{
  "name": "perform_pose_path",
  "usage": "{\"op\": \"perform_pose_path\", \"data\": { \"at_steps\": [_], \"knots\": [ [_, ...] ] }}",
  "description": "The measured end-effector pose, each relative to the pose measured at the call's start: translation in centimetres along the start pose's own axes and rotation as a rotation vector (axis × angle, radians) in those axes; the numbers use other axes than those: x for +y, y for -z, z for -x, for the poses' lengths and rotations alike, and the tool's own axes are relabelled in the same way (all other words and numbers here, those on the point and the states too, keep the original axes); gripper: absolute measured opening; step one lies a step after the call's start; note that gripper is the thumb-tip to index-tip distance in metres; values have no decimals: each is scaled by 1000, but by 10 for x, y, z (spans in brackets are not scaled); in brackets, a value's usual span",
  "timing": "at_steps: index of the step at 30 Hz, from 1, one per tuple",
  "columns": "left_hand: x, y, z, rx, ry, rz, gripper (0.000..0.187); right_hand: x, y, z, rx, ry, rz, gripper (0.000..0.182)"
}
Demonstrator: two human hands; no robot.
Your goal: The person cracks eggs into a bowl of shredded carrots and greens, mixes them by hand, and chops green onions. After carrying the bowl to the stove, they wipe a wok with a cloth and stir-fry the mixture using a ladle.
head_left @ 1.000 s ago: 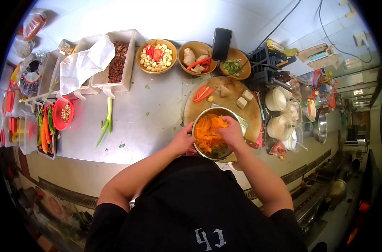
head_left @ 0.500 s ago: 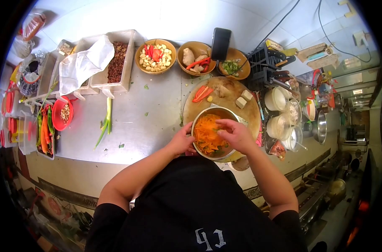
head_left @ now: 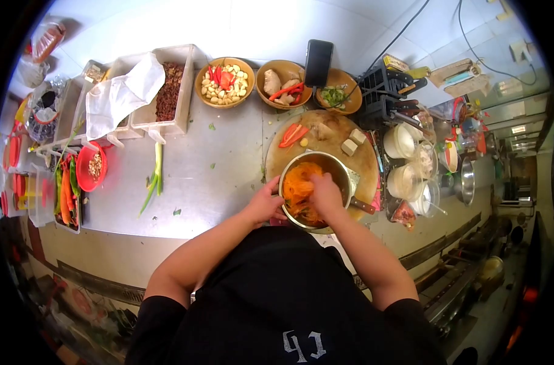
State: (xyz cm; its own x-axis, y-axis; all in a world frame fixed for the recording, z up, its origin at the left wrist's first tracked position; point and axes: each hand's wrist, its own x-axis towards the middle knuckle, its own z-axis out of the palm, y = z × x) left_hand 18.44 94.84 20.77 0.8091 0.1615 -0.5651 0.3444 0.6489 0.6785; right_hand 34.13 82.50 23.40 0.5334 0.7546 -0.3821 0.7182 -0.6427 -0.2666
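A round metal bowl [head_left: 345, 176] of orange shredded carrot [head_left: 298, 185] stands at the front of the round wooden chopping board [head_left: 365, 161]. My left hand [head_left: 268, 201] grips the bowl's left rim, thumb at the edge. Inside the bowl, my right hand [head_left: 324, 193] is dug into the carrot with its fingers curled; the fingertips are buried in the shreds. Partly beneath the bowl lies a cleaver, its brown wooden handle [head_left: 363, 205] sticking out to the right. Behind the bowl on the board are cut red pepper [head_left: 293, 135] and pale blocks [head_left: 349, 147].
Along the wall stand bowls of garlic cloves [head_left: 225, 94], ginger [head_left: 273, 81] and chopped greens [head_left: 333, 96], with a phone [head_left: 319, 62] upright between two. A knife rack [head_left: 380, 91] and white tubs [head_left: 399, 141] line the right. A spring onion [head_left: 157, 182] lies to the left.
My right hand has moved down and left, deeper into the shredded carrot. The cleaver's handle, hidden before behind that hand, now shows. My left hand stays on the rim.
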Motion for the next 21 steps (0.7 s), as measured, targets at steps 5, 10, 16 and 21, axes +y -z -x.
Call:
{"op": "perform_pose_path", "data": {
  "at_steps": [5,10,16,21],
  "knots": [
    [2,-1,-2,7,-25,-7,71,0,31,13,183,20,-172,49],
    [1,-2,-1,16,-10,6,70,5,60,9,-113,96,-350,58],
    [-4,-1,-5,21,4,25,69,21,2,-46,-155,138,-306,75],
    [0,-2,-1,22,-19,81,67,-24,1,-35,-396,337,363,65]
  ]
}}
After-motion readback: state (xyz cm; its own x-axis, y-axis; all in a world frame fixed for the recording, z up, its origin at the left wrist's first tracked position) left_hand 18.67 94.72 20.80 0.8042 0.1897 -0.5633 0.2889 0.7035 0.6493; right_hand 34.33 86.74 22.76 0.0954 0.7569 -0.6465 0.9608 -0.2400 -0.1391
